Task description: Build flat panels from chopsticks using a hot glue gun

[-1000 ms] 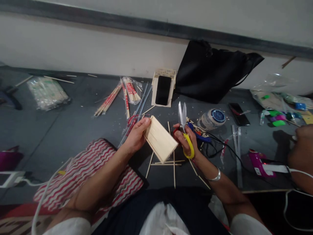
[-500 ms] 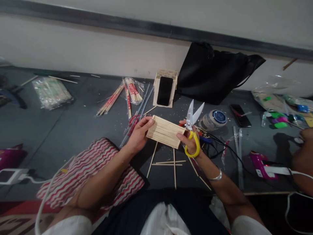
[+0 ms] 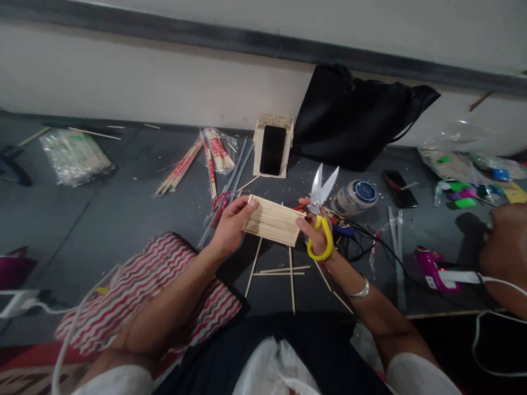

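Observation:
A flat panel of pale sticks (image 3: 272, 220) is held above the table between both hands. My left hand (image 3: 231, 225) grips its left end, thumb on top. My right hand (image 3: 315, 227) pinches its right end and also carries scissors (image 3: 321, 241) with yellow handles, whose blades point away and stand apart. Loose sticks (image 3: 292, 285) lie on the table under and in front of the panel. Beyond it, a black phone (image 3: 273, 150) leans on a small stand made of sticks.
Bundled sticks (image 3: 181, 164), a plastic-wrapped pack (image 3: 76, 156) and a striped cloth (image 3: 164, 285) lie leftward. A black bag (image 3: 362, 120), a jar (image 3: 354, 197), cables, another phone (image 3: 399, 189) and a pink box (image 3: 434, 270) are rightward. Another person's hand (image 3: 504, 258) is at the right edge.
The whole view has shifted slightly, so most things appear a little further left. Both hands keep their hold on the panel, and the scissors remain in my right hand.

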### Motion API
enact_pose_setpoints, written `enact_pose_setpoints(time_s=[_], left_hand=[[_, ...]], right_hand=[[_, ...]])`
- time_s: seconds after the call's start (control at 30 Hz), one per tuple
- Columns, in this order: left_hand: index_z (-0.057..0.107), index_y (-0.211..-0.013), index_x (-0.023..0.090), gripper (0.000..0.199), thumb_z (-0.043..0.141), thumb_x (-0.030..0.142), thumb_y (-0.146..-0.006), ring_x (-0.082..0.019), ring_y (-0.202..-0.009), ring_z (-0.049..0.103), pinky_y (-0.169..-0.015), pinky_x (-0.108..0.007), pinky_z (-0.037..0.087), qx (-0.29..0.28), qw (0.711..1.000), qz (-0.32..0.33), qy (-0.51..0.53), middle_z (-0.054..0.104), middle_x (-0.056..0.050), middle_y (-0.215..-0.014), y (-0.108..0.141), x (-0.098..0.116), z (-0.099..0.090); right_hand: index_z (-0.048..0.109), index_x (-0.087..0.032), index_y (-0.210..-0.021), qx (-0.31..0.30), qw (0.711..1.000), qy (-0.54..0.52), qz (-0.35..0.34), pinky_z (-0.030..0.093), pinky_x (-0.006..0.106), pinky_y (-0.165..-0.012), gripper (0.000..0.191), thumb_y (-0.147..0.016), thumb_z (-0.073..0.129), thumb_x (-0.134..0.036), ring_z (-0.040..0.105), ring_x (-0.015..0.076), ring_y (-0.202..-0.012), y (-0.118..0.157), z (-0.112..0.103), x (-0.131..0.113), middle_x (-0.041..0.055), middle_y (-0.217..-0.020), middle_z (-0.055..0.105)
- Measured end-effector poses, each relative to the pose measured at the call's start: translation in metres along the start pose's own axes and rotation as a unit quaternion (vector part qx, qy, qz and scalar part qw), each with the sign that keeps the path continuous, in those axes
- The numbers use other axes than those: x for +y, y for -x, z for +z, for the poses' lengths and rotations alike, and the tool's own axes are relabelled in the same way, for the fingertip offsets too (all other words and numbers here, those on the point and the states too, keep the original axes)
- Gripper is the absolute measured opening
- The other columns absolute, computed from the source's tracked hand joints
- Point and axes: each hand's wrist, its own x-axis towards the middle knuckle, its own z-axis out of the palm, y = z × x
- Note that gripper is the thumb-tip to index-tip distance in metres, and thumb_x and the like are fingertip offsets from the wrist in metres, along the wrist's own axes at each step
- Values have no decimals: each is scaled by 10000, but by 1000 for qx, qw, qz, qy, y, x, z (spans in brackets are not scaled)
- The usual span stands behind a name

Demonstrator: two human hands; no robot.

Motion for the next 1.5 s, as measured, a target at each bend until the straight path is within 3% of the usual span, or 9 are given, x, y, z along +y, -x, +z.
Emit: enact_pose_setpoints(time_s=[0.23, 0.53, 0.8, 0.93, 1.13, 1.27, 1.4, 1.5], left_hand=[[729, -749, 193, 372, 940, 435, -561, -129, -614, 610, -615, -248, 501, 2, 1000, 7, -13, 681, 31, -670, 0, -1, 0], [742, -724, 199, 379, 962, 428, -516, -117, -622, 591, -621, -233, 473, 5, 1000, 23, -14, 698, 29, -686, 1, -1, 1], [749, -769, 204, 348, 947, 416, -576, -121, -672, 605, -663, -237, 476, -6, 999, 29, -30, 701, 24, -727, -1, -4, -3], [785, -858, 213, 391, 950, 421, -571, -143, -709, 629, -670, -249, 488, -5, 1000, 11, -24, 724, 8, -773, -2, -4, -4], [786, -829, 210, 428, 966, 452, -525, -134, -668, 632, -633, -238, 498, -3, 1000, -15, 19, 727, 10, -759, -4, -2, -5], [788, -862, 210, 416, 953, 436, -554, -150, -697, 651, -643, -245, 501, -6, 1000, -11, 22, 741, -3, -792, -5, 0, -7], [797, -833, 214, 419, 965, 448, -530, -146, -703, 646, -648, -240, 503, -4, 1000, 12, 28, 739, 3, -779, -6, 4, -8], [801, -794, 218, 438, 981, 473, -487, -128, -682, 626, -633, -225, 496, 4, 999, 24, 35, 729, 16, -752, -6, 7, -6]], right_hand=[[533, -266, -1162, 60, 997, -33, -23, 517, 322, -650, 466, -784, 749, -430, 621, 162, -705, -5, 1, -6, -13, -826, 647], [575, -248, -1111, 71, 997, -13, -35, 509, 308, -638, 345, -812, 703, -363, 609, 151, -692, -3, 1, -11, -14, -807, 643], [588, -245, -1104, 75, 996, 0, -41, 518, 316, -648, 326, -828, 693, -383, 620, 156, -703, -3, 2, -9, -2, -826, 653], [589, -248, -1119, 68, 996, 26, -53, 531, 332, -649, 297, -875, 658, -403, 631, 166, -694, 0, 1, -10, 11, -837, 664], [624, -248, -1119, 66, 990, 93, -87, 574, 373, -747, 267, -905, 627, -408, 684, 204, -802, 4, -2, -10, 45, -941, 694], [617, -260, -1107, 71, 989, 99, -83, 567, 340, -684, 261, -903, 624, -422, 666, 183, -730, 1, 0, -17, 22, -893, 688], [593, -261, -1138, 75, 987, 136, -33, 545, 324, -630, 285, -902, 618, -421, 639, 170, -645, -11, -14, -29, -13, -792, 643], [623, -241, -1077, 25, 971, 237, -2, 534, 333, -619, 334, -838, 688, -465, 620, 176, -605, -21, -37, -37, -15, -745, 632]])
